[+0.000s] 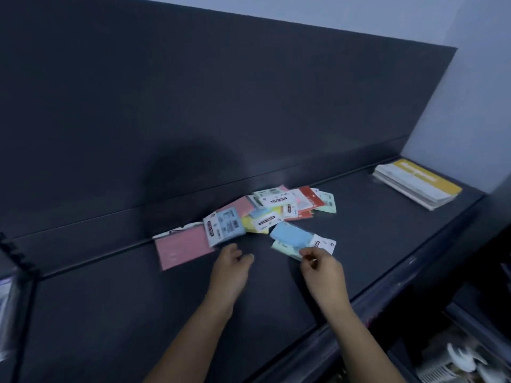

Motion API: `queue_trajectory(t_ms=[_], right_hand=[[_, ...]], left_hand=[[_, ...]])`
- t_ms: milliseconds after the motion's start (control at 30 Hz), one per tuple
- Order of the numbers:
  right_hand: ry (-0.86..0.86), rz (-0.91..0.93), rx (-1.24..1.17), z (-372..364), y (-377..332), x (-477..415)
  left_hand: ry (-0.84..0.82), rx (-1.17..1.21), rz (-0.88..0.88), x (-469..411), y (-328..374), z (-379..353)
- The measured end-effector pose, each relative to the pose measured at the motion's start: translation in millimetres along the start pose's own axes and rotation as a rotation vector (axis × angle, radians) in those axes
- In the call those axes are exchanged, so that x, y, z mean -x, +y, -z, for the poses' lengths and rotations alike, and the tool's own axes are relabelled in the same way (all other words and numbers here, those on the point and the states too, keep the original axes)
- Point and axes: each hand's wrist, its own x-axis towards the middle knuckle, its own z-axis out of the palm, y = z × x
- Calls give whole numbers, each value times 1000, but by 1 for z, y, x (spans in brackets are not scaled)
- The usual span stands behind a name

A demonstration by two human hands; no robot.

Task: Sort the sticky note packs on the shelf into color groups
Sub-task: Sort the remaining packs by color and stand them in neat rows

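Your right hand (322, 269) pinches the green pack (286, 250) at the pile's (276, 208) lower right edge, mid-frame. Your left hand (232, 265) is loosely curled and empty, just below the pink pack (182, 248).

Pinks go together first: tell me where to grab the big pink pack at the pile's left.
Probably its near left corner, from the front: the pink pack lies flat, far right corner under a blue pack, far edge by the back wall.

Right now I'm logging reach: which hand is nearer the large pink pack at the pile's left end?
Left. The left hand sits just right of the large pink pack; the right hand is farther right, pinching the green pack.
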Motion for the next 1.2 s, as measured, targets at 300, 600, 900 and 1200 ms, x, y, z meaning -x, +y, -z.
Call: queue_trajectory(t_ms=[300, 600, 900, 1200], right_hand=[[-33, 194, 517, -2, -2, -60], [-203, 102, 556, -9, -3, -73], [-47, 177, 423, -8, -12, -61], [-153, -39, -66, -10, -15, -69]], left_hand=[[117, 968, 474, -41, 24, -5], [277, 1149, 442, -57, 29, -12], [296, 1064, 381, -43, 17, -4], [174, 1175, 470, -27, 20, -4]])
